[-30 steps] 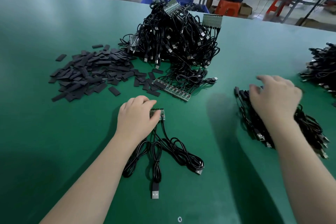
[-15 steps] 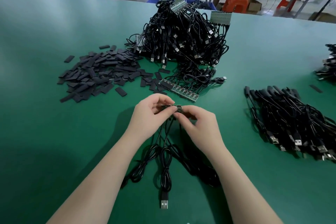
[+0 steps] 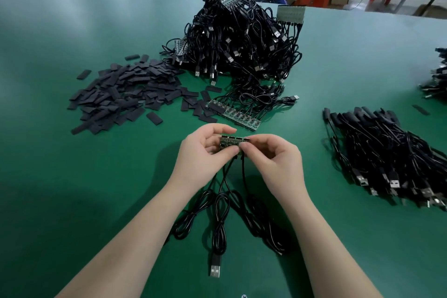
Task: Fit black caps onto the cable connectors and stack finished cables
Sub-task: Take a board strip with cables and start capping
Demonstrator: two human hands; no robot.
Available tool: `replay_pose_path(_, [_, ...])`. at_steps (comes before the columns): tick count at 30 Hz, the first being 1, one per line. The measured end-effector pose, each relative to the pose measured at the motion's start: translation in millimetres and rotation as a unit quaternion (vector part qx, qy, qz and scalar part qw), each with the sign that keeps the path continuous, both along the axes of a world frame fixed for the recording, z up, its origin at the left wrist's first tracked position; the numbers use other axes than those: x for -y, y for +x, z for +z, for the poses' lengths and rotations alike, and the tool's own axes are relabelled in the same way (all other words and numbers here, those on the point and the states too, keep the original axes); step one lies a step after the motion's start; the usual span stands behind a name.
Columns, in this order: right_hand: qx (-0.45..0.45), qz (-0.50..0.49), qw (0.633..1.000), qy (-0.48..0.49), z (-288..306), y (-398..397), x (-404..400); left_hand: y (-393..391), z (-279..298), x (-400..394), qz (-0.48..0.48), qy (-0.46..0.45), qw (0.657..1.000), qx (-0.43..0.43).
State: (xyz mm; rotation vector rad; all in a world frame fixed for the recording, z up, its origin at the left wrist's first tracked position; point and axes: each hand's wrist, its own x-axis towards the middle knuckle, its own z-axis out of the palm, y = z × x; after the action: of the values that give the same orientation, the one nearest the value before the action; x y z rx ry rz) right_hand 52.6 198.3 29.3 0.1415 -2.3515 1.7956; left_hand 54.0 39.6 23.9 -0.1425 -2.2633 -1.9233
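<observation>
Right hand [image 3: 273, 159] now pinches board strip [image 3: 231, 143].

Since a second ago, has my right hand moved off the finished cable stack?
Yes. The right hand moved left from the finished stack to the circuit strip.

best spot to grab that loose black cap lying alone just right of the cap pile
Take the loose black cap across its two long edges, coming straight down from above. It lies flat on the green table, slanted, with bare surface around it, so fingertips can reach both sides. A sideways approach would likely just slide it. Both hands are busy: the left hand and right hand pinch the small circuit strip.
</observation>
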Motion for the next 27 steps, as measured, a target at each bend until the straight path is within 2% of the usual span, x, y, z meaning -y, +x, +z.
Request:
replay_pose_path(15, [-0.015, -0.063, 0.998, 0.002, -7, 5, 10, 7, -2, -14, 0.085, -0.056, 0.995, -0.003])
replay_pose_path(19, [-0.054, -0.087, 0.994, 0.037, -8, 7, 12, 7, -2, -16, 0.129, -0.110, 0.984, -0.044])
replay_pose_path(23, [-0.025, -0.130, 0.990, -0.039, -3, 6, 7, 3, -6, -4, 0.115, -0.105, 0.988, 0.011])
replay_pose_path(27, [-0.098, -0.219, 0.961, -0.138, 21, 7, -6, -3, -11, 7, 0.097, -0.159, 0.981, 0.047])
